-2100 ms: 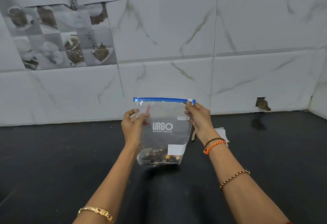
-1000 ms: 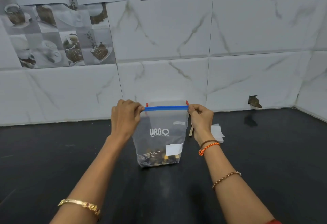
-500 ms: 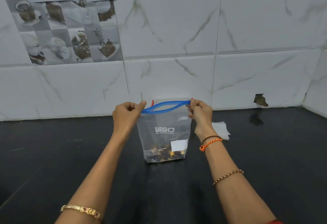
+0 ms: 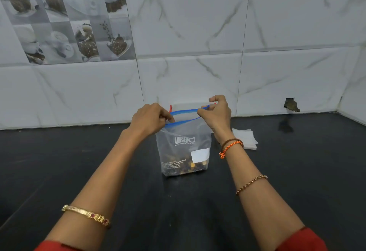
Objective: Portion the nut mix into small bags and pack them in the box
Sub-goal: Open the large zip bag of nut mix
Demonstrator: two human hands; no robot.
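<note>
Two-handed grip on zip bag (image 4: 184,147), black counter (image 4: 59,161)

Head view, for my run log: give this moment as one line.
clear plastic zip bag upright on black counter | blue zip mouth open | left hand, right hand pinch rim

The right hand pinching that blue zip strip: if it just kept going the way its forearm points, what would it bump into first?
Probably the white tiled wall. The right hand points away over the bag top, toward the wall behind; depth is hard to judge.

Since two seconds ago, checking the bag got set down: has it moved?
Yes. The bag came down from mid-air against the wall onto the black counter.
</note>
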